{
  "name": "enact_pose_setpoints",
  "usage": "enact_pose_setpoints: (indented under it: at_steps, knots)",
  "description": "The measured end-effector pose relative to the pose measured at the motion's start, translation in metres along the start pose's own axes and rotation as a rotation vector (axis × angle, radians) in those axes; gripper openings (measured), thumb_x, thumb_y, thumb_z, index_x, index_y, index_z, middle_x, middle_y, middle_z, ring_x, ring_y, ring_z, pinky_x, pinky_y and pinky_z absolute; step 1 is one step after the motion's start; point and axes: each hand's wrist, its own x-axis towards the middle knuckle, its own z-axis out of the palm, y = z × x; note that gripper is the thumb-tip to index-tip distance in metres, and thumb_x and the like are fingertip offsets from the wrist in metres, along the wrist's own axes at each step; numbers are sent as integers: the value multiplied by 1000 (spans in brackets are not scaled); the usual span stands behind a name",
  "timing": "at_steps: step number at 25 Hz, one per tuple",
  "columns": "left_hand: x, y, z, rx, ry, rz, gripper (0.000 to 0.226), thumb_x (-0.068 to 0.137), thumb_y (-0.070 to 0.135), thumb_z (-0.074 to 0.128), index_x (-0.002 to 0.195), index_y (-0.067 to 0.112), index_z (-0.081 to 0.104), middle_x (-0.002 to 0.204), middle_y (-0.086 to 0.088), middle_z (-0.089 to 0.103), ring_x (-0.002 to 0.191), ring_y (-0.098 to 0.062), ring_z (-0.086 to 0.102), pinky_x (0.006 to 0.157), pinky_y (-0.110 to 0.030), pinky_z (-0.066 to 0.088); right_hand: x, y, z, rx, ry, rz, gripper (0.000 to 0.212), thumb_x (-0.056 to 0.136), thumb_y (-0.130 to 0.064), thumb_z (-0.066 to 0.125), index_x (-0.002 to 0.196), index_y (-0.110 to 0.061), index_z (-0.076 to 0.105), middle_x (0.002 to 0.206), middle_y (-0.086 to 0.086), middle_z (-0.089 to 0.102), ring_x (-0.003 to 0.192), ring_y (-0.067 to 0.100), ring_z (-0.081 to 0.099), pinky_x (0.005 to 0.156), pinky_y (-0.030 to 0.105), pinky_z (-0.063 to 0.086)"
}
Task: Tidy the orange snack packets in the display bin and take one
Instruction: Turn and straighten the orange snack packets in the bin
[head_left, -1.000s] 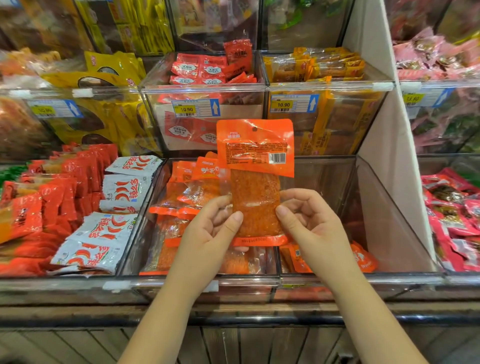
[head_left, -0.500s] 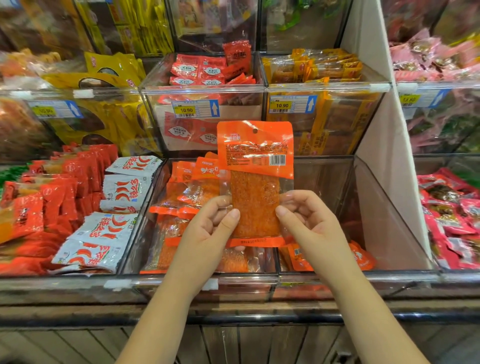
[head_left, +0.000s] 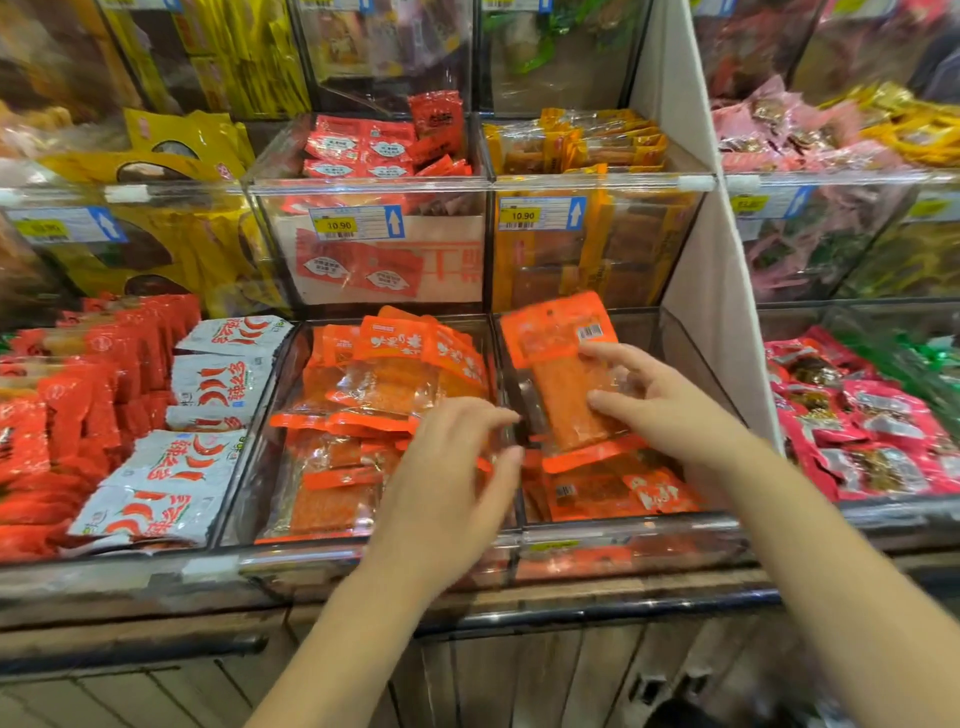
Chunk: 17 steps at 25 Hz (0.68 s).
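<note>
The right hand grips an orange packet, holding it tilted over the right compartment of the display bin. The left hand, blurred, hovers with loosely bent fingers holding nothing, above the bin's middle divider. Stacked packets fill the left compartment, and loose packets lie along the right compartment's front edge.
</note>
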Motion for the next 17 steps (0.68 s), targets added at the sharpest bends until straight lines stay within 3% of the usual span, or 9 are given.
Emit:
enact_pose_setpoints:
  at_steps: [2, 4, 5, 10, 14, 17]
  knots:
    - [1, 19, 24, 139, -151, 54, 63, 97, 55, 44, 146, 16, 49, 153, -2, 40, 147, -18, 30, 124, -39, 24, 18, 17, -25, -212, -89, 173, 48, 94, -1, 67, 136, -24, 58, 124, 9, 68, 87, 7, 65, 80, 21, 57]
    - [0, 35, 44, 303, -277, -26, 94, 91, 72, 27, 160, 9, 22, 170, -13, 5, 157, -27, -3, 126, -42, -5, 34, 39, -39, -518, -156, 328, 54, 93, -5, 70, 143, -17, 53, 123, 8, 66, 93, 14, 63, 81, 21, 51]
    - [1, 39, 49, 352, -298, -60, 102, 89, 77, 24, 162, 7, 11, 169, -15, -8, 156, -28, -12, 124, -41, -11, 41, 43, -40, -669, -190, 372, 55, 93, -8, 70, 144, -15, 51, 128, 9, 65, 100, 17, 62, 86, 21, 48]
    - [2, 43, 52, 402, -308, -171, 121, 83, 90, 27, 159, 4, -10, 163, -15, -32, 152, -25, -27, 117, -34, -18, 62, 54, -20, -1157, -358, 496, 47, 99, -29, 59, 143, -14, 51, 147, 10, 54, 130, 28, 56, 103, 28, 44]
    - [7, 45, 55, 434, -356, -215, 124, 80, 93, 25, 158, 6, -17, 157, -14, -42, 147, -24, -37, 115, -34, -21, 73, 91, -6, -1380, -427, 582, 56, 101, -29, 57, 153, -15, 42, 163, 18, 23, 140, 35, 47, 111, 40, 45]
    - [7, 44, 59, 466, -397, -228, 124, 80, 93, 22, 158, 5, -15, 157, -17, -41, 149, -27, -35, 120, -38, -18, 73, 98, -5, -1451, -510, 586, 50, 101, -25, 56, 150, -20, 46, 154, 10, 46, 137, 30, 51, 108, 38, 48]
